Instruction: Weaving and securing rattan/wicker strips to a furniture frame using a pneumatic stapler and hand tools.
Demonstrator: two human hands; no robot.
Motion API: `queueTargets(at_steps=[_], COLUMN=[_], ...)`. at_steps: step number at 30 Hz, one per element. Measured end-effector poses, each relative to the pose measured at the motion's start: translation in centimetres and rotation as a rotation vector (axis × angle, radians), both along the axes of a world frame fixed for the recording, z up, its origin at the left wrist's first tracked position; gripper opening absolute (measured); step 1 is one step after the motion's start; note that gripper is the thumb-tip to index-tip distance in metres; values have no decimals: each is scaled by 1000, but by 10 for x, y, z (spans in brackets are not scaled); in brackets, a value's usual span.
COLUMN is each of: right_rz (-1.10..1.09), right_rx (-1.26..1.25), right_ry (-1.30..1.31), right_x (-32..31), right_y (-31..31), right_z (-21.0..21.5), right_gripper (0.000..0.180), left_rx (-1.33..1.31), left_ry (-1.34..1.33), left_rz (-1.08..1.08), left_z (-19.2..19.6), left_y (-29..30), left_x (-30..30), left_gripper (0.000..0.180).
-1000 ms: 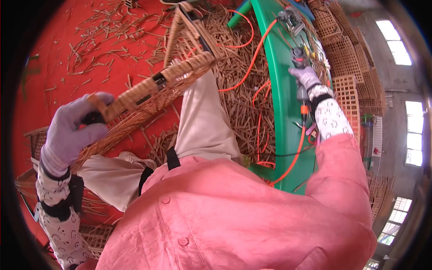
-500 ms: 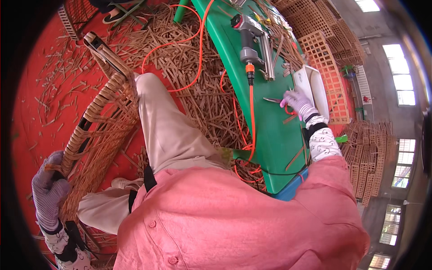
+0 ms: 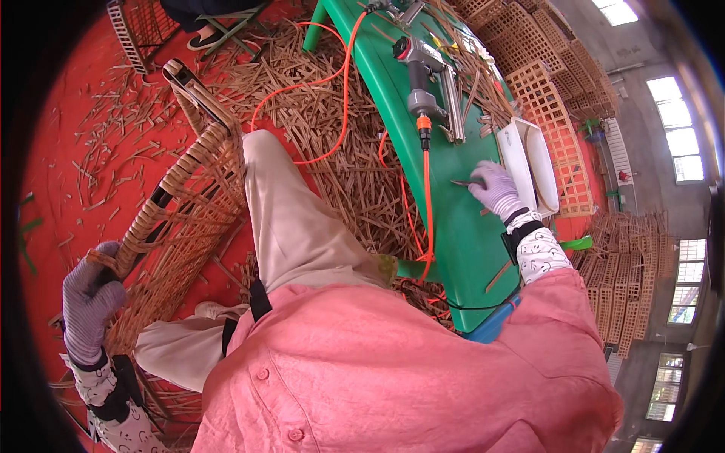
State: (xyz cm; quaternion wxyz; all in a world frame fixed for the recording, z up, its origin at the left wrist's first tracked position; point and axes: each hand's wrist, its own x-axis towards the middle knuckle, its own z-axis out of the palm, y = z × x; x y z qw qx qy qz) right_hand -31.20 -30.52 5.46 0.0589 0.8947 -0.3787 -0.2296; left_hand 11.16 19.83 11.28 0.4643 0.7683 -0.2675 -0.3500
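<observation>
At the far left, my left hand (image 3: pixel 92 302), in a striped glove, is closed at the lower end of a woven rattan basket (image 3: pixel 170 234), on its rim. A loose end of brown strip (image 3: pixel 102 259) sticks out by the fingers. The basket leans against my leg, its rim wrapped in strips around a dark frame. My right hand (image 3: pixel 498 189), gloved too, is closed over a pair of scissors on the green table (image 3: pixel 472 249). Only the dark blades (image 3: pixel 464 183) show to the left of the fingers; the handles are hidden in the hand.
Beside my right hand stands a white tray (image 3: pixel 540 170). Farther along the table lies a nail gun (image 3: pixel 430 83) on an orange hose (image 3: pixel 428 219). Strip scraps (image 3: pixel 355 196) cover the red floor. Stacked woven panels (image 3: pixel 623 279) stand at the right. Another person's foot (image 3: pixel 205 39) shows at the far left.
My right hand has closed over the scissors, covering the red handles that showed before. The whole view has shifted slightly. My left hand keeps its place on the basket.
</observation>
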Motion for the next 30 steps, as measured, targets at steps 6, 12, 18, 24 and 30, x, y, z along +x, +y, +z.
queueTargets(at_steps=[6,12,18,24,30], right_rz=[-762,-761,131,1294,1459], right_rx=[313,791,304,179,266], right_ry=[-627,-1160,-958,-715,-639], right_x=[-28,-110,91,278,331], right_y=[-16,-91,9,201,244], right_z=[-12,-49,72,124,107], right_gripper=[49,50,63,43,44], left_rx=[-65,-147,-238,-251,-347], left_ry=[-45,-618,-988,-589,-353], left_rz=[-8,-258,-300,-29,53], left_z=[-4,13,8,13,7], left_y=[8,-13,4,8,5], left_x=[-1,-12,-33,-39,-35], left_gripper=[44,38,28,12,17])
